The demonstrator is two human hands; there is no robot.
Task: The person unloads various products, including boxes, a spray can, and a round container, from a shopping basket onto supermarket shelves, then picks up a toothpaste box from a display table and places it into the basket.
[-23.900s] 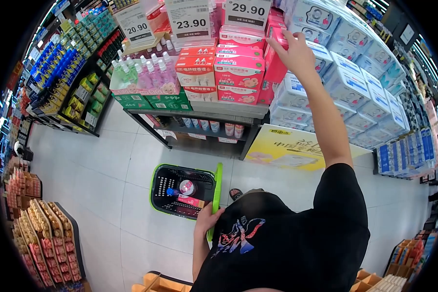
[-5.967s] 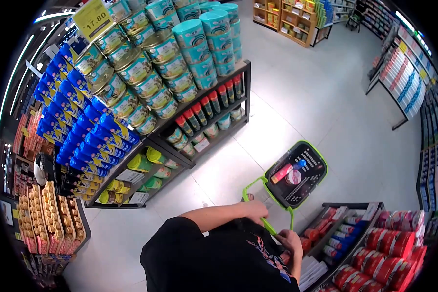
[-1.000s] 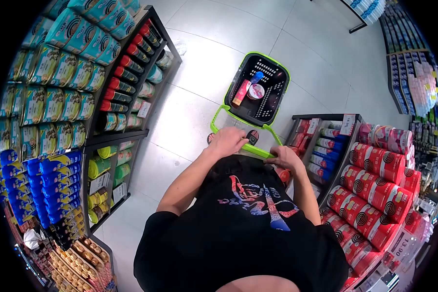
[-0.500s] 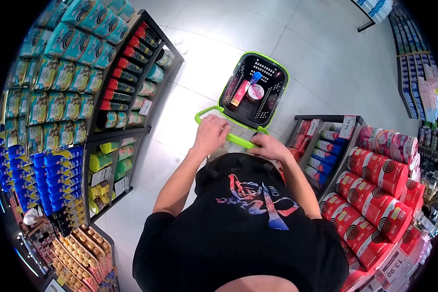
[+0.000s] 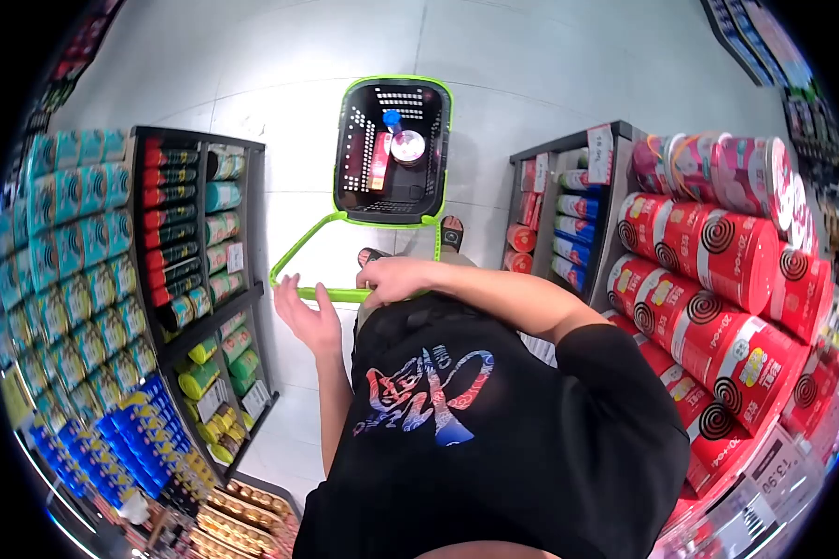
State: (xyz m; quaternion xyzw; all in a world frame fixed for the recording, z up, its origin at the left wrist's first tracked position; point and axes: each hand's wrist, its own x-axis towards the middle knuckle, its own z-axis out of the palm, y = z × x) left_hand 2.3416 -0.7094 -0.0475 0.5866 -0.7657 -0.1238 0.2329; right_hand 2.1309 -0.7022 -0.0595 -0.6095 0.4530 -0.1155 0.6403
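A black shopping basket (image 5: 347, 200) with a bright green rim stands on the floor ahead of me. Inside lie a red box (image 5: 379, 166), a round tub with a pink-and-white lid (image 5: 407, 146) and a blue-capped item (image 5: 392, 120). Its long green handle (image 5: 300, 244) reaches back to my waist. My right hand (image 5: 399, 279) is closed around the middle of the handle's crossbar. At the left corner of that bar my left hand (image 5: 309, 319) is open, fingers spread, close to or touching the bar.
On my left a dark shelf unit (image 5: 196, 321) holds cans and red-topped canisters. To the right, another shelf (image 5: 615, 130) carries blue cans, with large red cylinders (image 5: 704, 242) stacked beside it. Pale floor tiles (image 5: 494, 56) stretch ahead. My sandalled feet show below the basket.
My view has turned, and the basket now appears further left. My right hand has shifted to mid-bar; my left hand has loosened and opened at the left corner. The handle looks more extended.
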